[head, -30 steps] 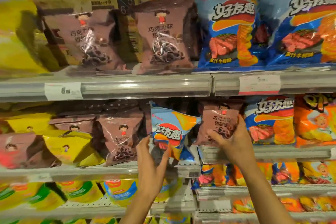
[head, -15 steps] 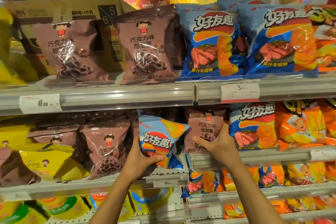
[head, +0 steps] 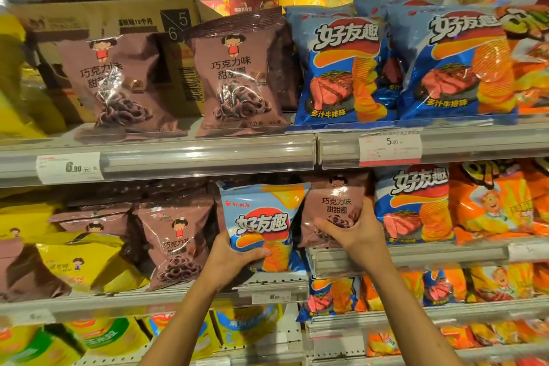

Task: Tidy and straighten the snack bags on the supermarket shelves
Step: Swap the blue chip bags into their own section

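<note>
On the middle shelf, my left hand [head: 234, 258] grips the lower edge of a light blue chip bag [head: 261, 217] that stands upright among brown bags. My right hand [head: 353, 232] holds the lower part of a brown chocolate ring bag [head: 335, 202] right beside it, fingers curled over its front. Another brown ring bag [head: 175, 241] leans to the left of the blue one. A dark blue steak-flavour chip bag [head: 416, 205] stands to the right of my right hand.
The top shelf carries two brown ring bags [head: 237, 74], dark blue chip bags [head: 341, 65] and a cardboard box [head: 98, 15]. Yellow bags [head: 80, 261] lie at the left, orange bags [head: 499, 202] at the right. Price rails [head: 178, 157] front each shelf; more bags fill the lower shelves.
My left hand has closed round the bottom of the light blue bag, which now stands straighter. My right hand has slid down the brown bag. The view has tilted upward.
</note>
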The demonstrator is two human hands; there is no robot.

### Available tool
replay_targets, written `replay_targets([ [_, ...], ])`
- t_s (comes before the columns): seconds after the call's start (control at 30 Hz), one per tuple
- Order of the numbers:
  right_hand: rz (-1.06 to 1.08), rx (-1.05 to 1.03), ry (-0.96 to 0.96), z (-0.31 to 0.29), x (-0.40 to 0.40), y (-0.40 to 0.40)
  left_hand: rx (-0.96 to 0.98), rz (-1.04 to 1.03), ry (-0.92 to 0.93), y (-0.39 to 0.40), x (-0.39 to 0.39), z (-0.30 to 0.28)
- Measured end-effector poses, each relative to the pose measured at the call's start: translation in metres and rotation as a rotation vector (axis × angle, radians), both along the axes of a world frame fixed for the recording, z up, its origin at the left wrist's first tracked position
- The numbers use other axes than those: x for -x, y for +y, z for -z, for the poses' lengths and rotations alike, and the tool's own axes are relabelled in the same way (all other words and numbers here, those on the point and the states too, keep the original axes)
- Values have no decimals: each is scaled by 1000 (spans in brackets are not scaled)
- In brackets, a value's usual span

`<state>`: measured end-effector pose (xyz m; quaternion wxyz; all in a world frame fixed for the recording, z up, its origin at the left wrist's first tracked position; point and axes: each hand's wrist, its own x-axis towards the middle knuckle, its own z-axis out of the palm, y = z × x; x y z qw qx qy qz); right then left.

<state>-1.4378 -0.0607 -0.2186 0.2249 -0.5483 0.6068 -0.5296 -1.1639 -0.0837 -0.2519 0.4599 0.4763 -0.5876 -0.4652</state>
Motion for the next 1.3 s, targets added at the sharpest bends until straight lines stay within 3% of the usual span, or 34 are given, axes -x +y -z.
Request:
replay_targets([
  [0.33,80,83,22,-12,6,29,160,-158,44,42,10,-33],
  [0.6,102,55,-50,-12,58,78,138,-98,76,32,68,-57],
  [0.8,175,30,-113,-8,98,98,50,-164,96,7,117,-63],
  [1.03,224,0,-139,-1,128,110,97,-13,91,1,155,-55],
  [1.2,159,-34,-162,0,129,120,147,51,11,1,163,-49],
  [1.3,104,-48,-165,1,125,121,201,191,-34,1,164,-51],
])
